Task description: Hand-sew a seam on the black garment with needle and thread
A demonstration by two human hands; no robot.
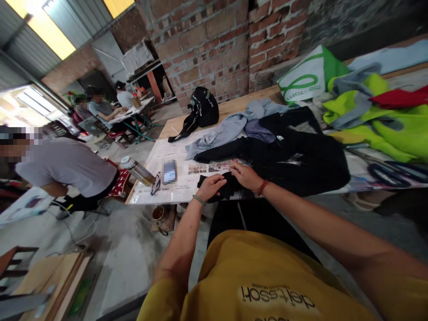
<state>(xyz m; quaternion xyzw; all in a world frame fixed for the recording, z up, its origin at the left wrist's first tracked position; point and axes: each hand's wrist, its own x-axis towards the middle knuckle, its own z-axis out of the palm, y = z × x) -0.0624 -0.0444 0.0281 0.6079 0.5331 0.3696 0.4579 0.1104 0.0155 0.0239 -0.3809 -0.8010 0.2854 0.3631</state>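
At the front edge of the table, my left hand (211, 186) pinches a piece of black cloth (228, 187) between thumb and fingers. My right hand (246, 176) grips the same cloth a little to the right, its fingertips closed on the upper part. The cloth looks bunched between both hands. Just beyond it and to the right lies a black garment (301, 154) spread over the table. A grey garment (219, 133) lies behind, partly under the black one.
Left on the newspaper-covered table (147, 196) are a phone (169, 171), eyeglasses (155, 183) and a bottle (137, 171). A black bag (204, 107) sits behind. Scissors (389, 171), yellow-green clothing (368, 116) and a green-white bag (310, 73) lie right. A seated person (70, 165) works at left.
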